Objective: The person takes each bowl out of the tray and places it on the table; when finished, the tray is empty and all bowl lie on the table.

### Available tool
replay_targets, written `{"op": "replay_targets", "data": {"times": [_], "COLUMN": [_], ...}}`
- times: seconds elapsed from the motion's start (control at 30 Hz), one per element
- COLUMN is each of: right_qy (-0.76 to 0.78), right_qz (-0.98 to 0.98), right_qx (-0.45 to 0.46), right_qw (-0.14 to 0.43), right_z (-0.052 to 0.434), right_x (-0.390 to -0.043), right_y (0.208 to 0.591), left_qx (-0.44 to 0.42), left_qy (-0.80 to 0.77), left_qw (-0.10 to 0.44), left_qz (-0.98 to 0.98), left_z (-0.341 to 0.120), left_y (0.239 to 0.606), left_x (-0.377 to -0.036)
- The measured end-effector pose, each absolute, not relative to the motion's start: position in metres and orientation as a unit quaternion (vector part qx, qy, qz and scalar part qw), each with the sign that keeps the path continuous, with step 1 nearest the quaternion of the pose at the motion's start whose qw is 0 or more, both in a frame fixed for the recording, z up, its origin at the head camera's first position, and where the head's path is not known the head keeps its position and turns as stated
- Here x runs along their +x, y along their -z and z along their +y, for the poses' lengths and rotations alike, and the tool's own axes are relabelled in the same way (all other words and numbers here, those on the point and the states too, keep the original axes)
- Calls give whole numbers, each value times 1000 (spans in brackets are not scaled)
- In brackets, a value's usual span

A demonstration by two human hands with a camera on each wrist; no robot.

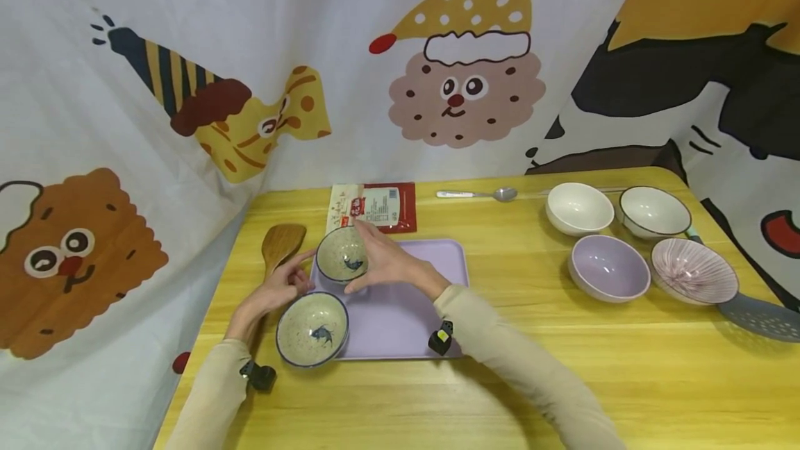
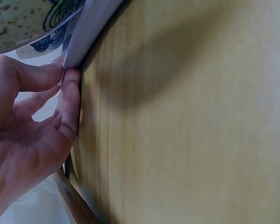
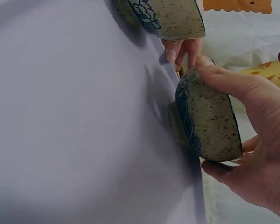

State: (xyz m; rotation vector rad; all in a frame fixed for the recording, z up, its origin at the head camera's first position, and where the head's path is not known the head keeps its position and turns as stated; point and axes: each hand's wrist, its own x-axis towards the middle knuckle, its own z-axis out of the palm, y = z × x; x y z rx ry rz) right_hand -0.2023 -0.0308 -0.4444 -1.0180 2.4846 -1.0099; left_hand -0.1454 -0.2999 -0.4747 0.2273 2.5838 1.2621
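Observation:
My right hand (image 1: 394, 260) grips a speckled bowl with a blue rim and a blue fish inside (image 1: 337, 253) at the far left of the lilac tray (image 1: 406, 321). In the right wrist view, thumb and fingers span that bowl's (image 3: 210, 119) sides, its foot close over the tray. A matching speckled bowl (image 1: 306, 328) sits nearer, overlapping the tray's near left corner. Between the two bowls, my left hand (image 1: 281, 292) is at the tray's left edge. The left wrist view shows its thumb and fingers pinching the tray rim (image 2: 86, 35).
A wooden spatula (image 1: 282, 245) lies left of the tray. Behind the tray are a red and white packet (image 1: 390, 208) and a spoon (image 1: 503, 194). To the right stand two white bowls (image 1: 579, 208), (image 1: 655, 211), a purple bowl (image 1: 609, 269), a striped bowl (image 1: 694, 271) and a grey slotted turner (image 1: 759, 318).

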Motion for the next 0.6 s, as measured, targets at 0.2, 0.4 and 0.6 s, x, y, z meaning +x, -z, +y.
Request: {"op": "replay_targets", "data": {"times": [0.2, 0.4, 0.6], "right_qy": [373, 402, 412], "right_qz": [861, 862, 865], "right_qx": [-325, -298, -283], "right_qw": [116, 89, 51], "right_z": [-32, -28, -12], "right_x": [-204, -202, -199], "right_y": [453, 457, 451], "left_qx": [73, 72, 64], "left_qy": [-428, -431, -430], "left_qw": [129, 129, 129], "left_qz": [892, 890, 891], "left_z": [-300, -298, -296], "left_y": [476, 474, 473], "left_x": [-146, -146, -145]}}
